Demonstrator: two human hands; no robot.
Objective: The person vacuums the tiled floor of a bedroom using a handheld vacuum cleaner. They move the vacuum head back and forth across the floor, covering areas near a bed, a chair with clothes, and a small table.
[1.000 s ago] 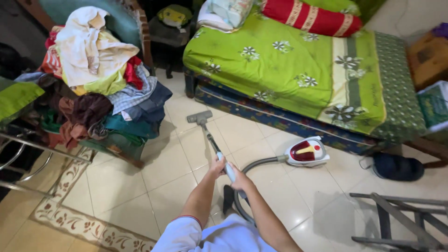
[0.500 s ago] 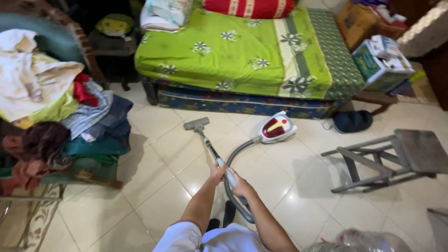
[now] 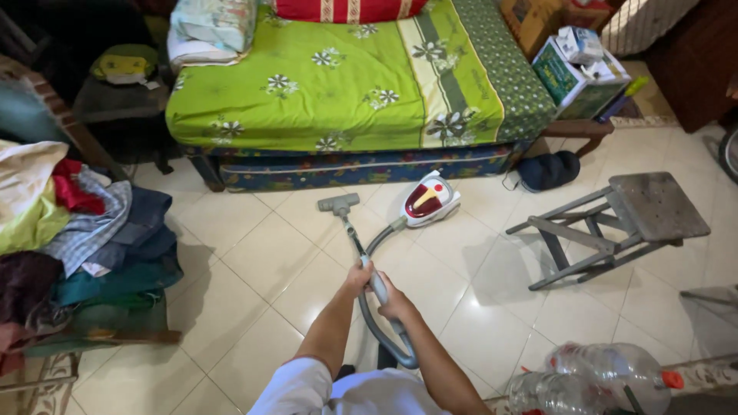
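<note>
Head view has swung right; both hands still grip the vacuum wand [image 3: 355,244].

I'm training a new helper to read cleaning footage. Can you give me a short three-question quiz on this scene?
1. True or false: both hands, left and right, grip the grey vacuum wand.
2. What does the red-and-white canister vacuum sit beside? A) green-sheeted bed B) tipped grey wooden stool C) clothes pile
3. Which way does the stool lie?

Key: 1 true; 2 A; 3 on its side.
</note>
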